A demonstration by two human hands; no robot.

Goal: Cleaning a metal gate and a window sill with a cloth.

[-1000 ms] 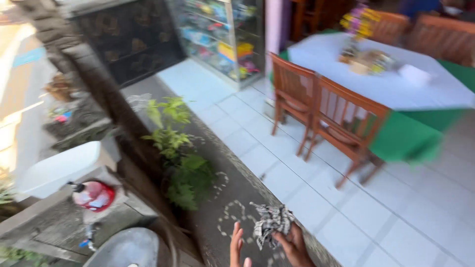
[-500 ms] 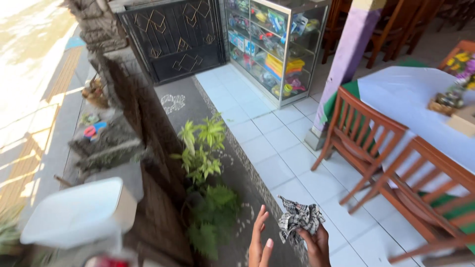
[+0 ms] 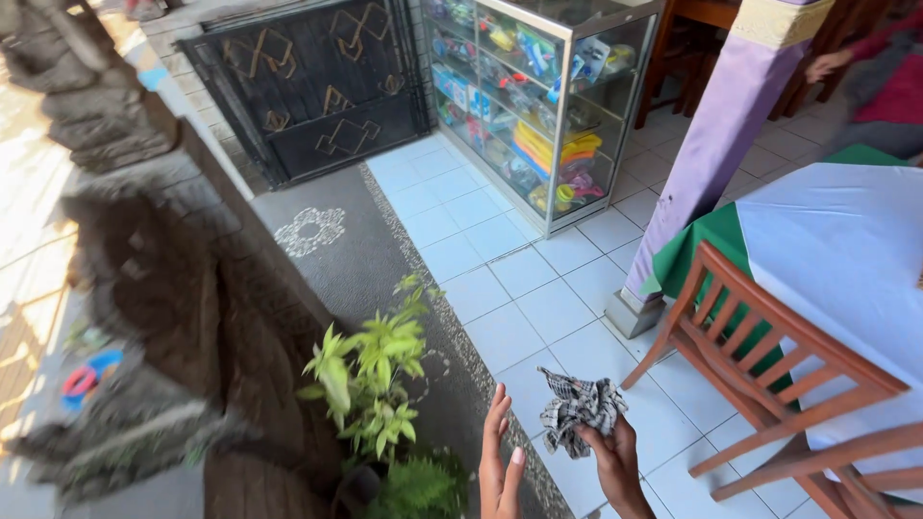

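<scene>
Right hand is gripping a crumpled checked cloth, fingers curled tight around its lower part, bunch sticking up above the fist. Cloth is sitting low in the frame, right of centre, held in the air over the white tiled floor.

Left hand is hovering just beside it, edge-on, fingers straight and together, holding nothing, not touching the cloth.

Left of the hands: a leafy green plant is growing beside a dark strip of paving with a pale flower pattern. Further left, a rough dark stone wall is running up the frame; a small red and blue item is lying on the ground near its base, too blurred to identify.

Right side: a wooden chair is standing at a table covered with a white cloth over a green one. A purple pillar is rising just behind the table corner.

Mid distance: a glass display cabinet is holding colourful packets on its shelves. Beside it, a black metal gate with gold diamond shapes.

Far right top: another person's sleeve is showing, partly cut off by the frame.
</scene>
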